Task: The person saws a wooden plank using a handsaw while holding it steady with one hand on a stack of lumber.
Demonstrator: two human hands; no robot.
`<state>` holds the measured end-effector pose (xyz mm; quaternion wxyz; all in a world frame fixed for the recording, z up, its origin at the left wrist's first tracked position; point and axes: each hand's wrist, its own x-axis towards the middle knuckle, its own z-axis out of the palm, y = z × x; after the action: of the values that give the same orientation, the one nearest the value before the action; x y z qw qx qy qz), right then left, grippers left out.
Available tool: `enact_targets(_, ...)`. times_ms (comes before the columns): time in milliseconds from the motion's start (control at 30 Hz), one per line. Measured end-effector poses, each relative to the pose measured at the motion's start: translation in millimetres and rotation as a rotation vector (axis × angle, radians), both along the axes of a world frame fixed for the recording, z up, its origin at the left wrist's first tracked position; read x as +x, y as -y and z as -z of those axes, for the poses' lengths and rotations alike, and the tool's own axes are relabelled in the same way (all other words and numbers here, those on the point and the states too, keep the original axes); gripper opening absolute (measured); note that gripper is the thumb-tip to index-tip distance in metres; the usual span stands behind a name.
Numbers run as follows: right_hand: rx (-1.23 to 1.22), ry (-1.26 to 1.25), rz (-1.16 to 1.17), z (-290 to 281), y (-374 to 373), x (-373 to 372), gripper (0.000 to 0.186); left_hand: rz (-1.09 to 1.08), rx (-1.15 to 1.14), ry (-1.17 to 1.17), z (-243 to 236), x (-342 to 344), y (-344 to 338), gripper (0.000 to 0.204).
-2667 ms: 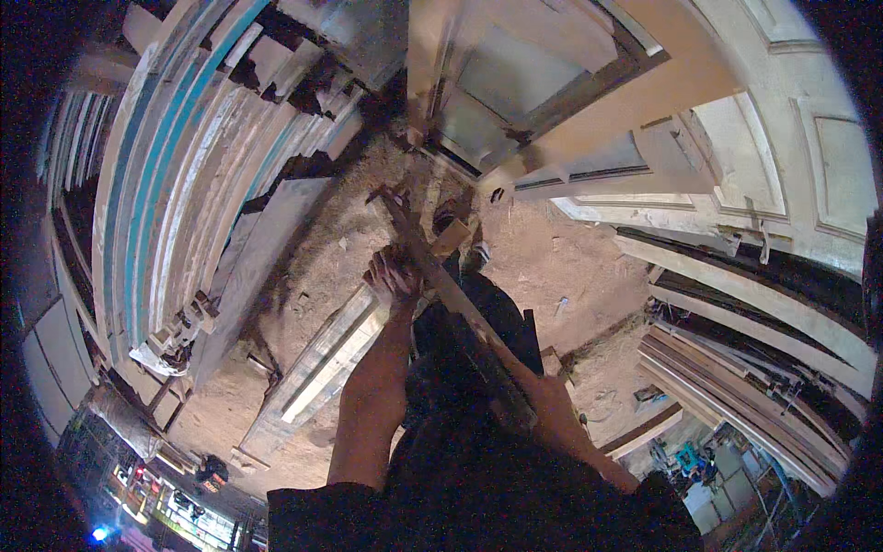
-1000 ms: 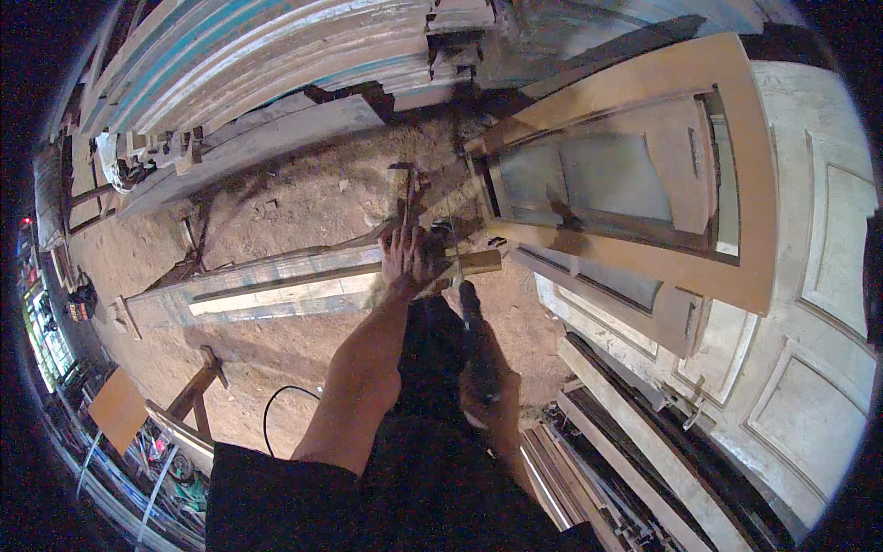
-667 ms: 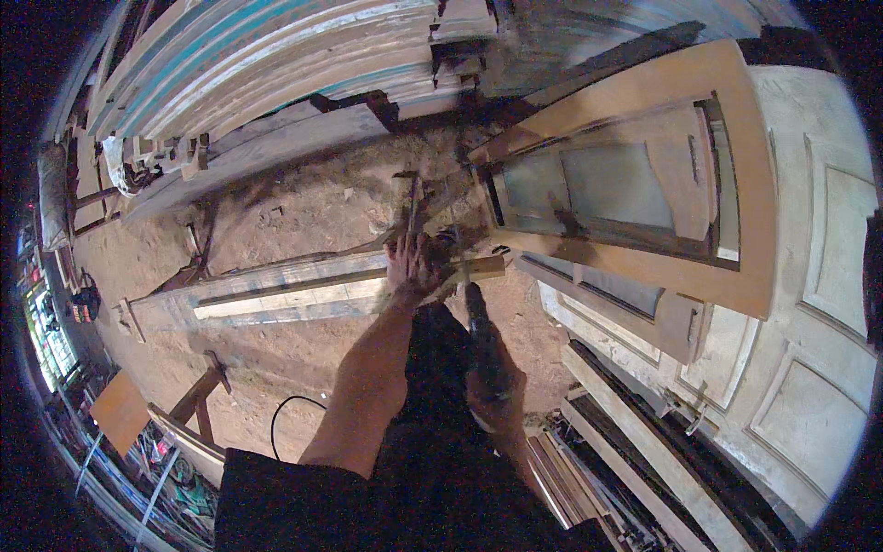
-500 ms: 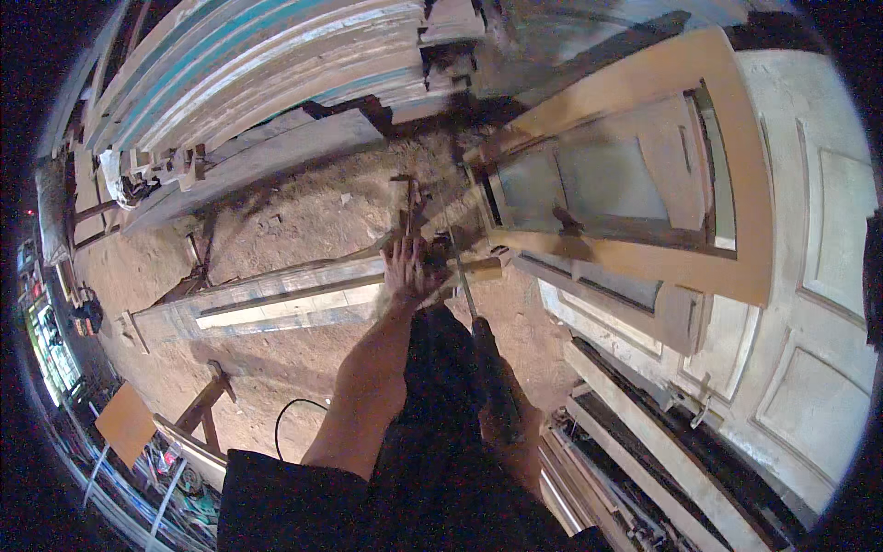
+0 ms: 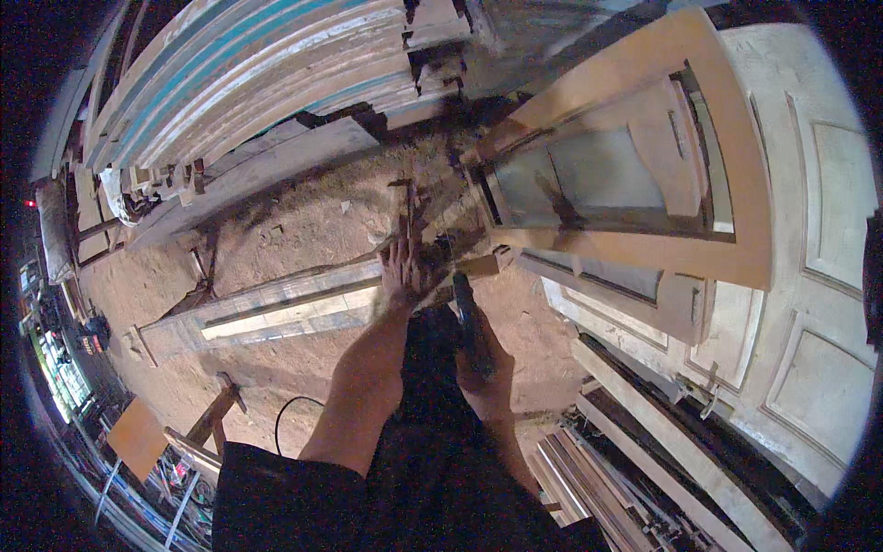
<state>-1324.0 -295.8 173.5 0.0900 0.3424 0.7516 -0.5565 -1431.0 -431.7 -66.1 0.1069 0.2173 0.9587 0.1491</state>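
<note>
My left hand (image 5: 402, 276) lies flat with its fingers stretched out. It presses on the near end of a long, narrow piece of wood (image 5: 294, 314), which rests along a low plank (image 5: 184, 322). My right hand (image 5: 486, 373) is wrapped round the dark handle of a saw (image 5: 465, 313). The saw points away from me, just right of my left hand, across the wood's end (image 5: 486, 265). Little of its thin blade shows, so I cannot tell how deep it sits in the wood. My dark-clothed leg hides part of the space between my arms.
A brown door frame (image 5: 644, 248) with panes leans at the right, before a pale panelled door (image 5: 819, 276). Stacked boards (image 5: 248, 83) fill the far left. Long timbers (image 5: 662, 432) lie at lower right. A small wooden stand (image 5: 216, 409) is on the dirt floor at left.
My right hand has pushed the saw forward, away from me, so its handle is now close to the wood. My left hand stays in place on the wood.
</note>
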Motion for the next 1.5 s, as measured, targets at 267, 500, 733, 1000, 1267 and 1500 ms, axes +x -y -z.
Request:
enact_targets(267, -0.066, 0.402, -0.071, -96.1, -9.7, 108.4, 0.062, -0.047, -0.025, 0.086, 5.0, 3.3, 2.3, 0.083)
enact_targets(500, 0.044, -0.072, -0.041, 23.1, -2.0, 10.7, 0.065, -0.038, 0.006, 0.165, 3.5, -8.5, 1.4, 0.081)
enact_targets(733, 0.013, 0.132, -0.054, -60.7, -6.8, 55.9, 0.064, -0.073, -0.01, 0.269, -7.3, -6.6, 4.7, 0.074)
enact_targets(1000, -0.028, 0.036, -0.051, -6.0, 0.9, 14.2, 0.064, -0.023, -0.034, 0.003, 16.2, 5.1, 9.5, 0.068)
enact_targets(1267, 0.032, 0.048, -0.015, -66.0, -3.0, 60.7, 0.065, -0.046, -0.068, 0.104, -3.9, 1.9, -0.3, 0.067)
enact_targets(1500, -0.064, 0.066, -0.031, -60.2, -1.4, 55.0, 0.067, -0.028, -0.064, 0.1, 5.1, 1.5, 1.3, 0.064)
